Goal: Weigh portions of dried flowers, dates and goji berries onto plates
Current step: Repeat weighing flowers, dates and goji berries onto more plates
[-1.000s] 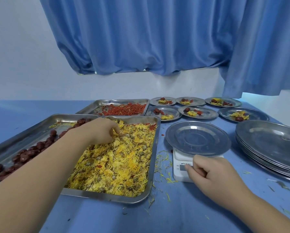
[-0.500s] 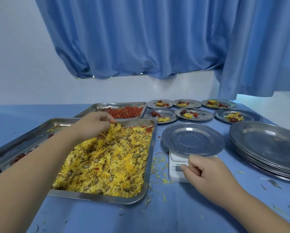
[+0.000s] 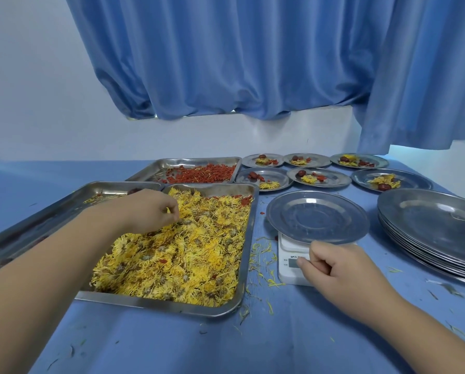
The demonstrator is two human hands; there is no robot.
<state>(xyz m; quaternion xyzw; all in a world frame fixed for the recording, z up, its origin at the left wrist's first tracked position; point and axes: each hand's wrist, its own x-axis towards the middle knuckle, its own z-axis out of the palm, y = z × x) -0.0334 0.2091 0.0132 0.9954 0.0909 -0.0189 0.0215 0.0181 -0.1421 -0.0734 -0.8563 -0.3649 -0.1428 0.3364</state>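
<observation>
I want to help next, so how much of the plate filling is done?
Done: six small plates at the back already carry portions. In hand: an empty plate sits on the scale, the left hand pinches dried flowers in their tray, and the right hand rests at the scale's front. Left: that plate needs everything, and the stack of empty plates on the right waits.

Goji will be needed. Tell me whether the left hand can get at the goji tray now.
Probably yes. The left hand is over the flower tray, the goji tray lies just beyond, nothing standing between. But it pinches flowers, so it isn't free.
</observation>
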